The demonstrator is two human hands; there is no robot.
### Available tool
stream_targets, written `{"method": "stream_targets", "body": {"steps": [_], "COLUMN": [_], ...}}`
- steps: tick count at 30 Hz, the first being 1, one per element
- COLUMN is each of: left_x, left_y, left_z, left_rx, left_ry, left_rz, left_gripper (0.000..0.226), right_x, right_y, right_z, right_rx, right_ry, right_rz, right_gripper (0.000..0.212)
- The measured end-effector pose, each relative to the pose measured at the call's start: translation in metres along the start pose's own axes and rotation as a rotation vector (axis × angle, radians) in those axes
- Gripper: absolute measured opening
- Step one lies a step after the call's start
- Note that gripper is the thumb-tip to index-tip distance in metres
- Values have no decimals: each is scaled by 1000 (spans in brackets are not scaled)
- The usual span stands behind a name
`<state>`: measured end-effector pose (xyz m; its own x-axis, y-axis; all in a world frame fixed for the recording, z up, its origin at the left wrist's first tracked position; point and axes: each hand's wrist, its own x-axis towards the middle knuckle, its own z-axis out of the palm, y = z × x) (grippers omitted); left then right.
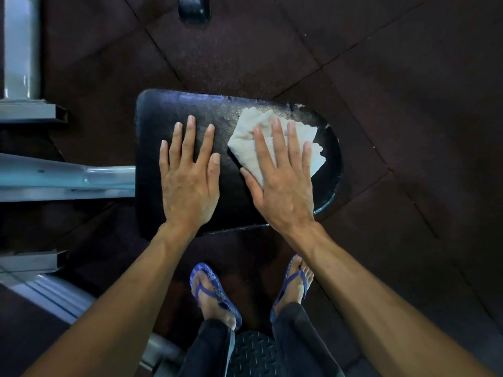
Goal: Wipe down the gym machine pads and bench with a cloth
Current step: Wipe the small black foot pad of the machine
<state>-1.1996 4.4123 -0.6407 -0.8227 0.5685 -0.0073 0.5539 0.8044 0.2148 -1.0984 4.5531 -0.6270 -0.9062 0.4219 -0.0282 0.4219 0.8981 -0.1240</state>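
Note:
A black padded seat [163, 118] of a gym machine lies below me, its cover worn and flaking along the far right edge. A crumpled white cloth [247, 137] lies on the pad's right half. My right hand [283, 180] presses flat on the cloth with straight, spread fingers. My left hand [187, 175] rests flat on the bare pad to the cloth's left, fingers straight and holding nothing.
The grey metal frame [68, 175] of the machine runs in from the left, with an upright post [21, 47] at the top left. My feet in blue flip-flops [215, 292] stand on dark rubber floor tiles [394, 77]. A black textured footplate [253, 355] sits between my legs.

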Motion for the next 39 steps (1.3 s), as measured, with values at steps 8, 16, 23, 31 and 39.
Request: {"method": "stream_targets", "body": {"steps": [8,16,23,31,39], "left_x": [-5,-113,-181,-215,-285], "left_y": [11,58,148,318,541], "left_z": [-44,-154,-229,-234,-217], "left_rx": [-282,-312,-201,-8,134], "left_ry": [-231,-532,-884,-978,-1134], "left_rz": [-76,-98,147,482,869], "left_gripper": [52,75,51,39,35], "right_x": [-3,-127,-272,-403,-512], "right_y": [8,1,17,114,226], "right_z": [-36,-155,-246,-303,-336], "right_rx": [450,899,1090,1097,1167], "right_ry": [-104,-274,-305,-94,284], "right_rz": [49,544,1011,1292,1617], "right_gripper": [54,51,50,47,46]}}
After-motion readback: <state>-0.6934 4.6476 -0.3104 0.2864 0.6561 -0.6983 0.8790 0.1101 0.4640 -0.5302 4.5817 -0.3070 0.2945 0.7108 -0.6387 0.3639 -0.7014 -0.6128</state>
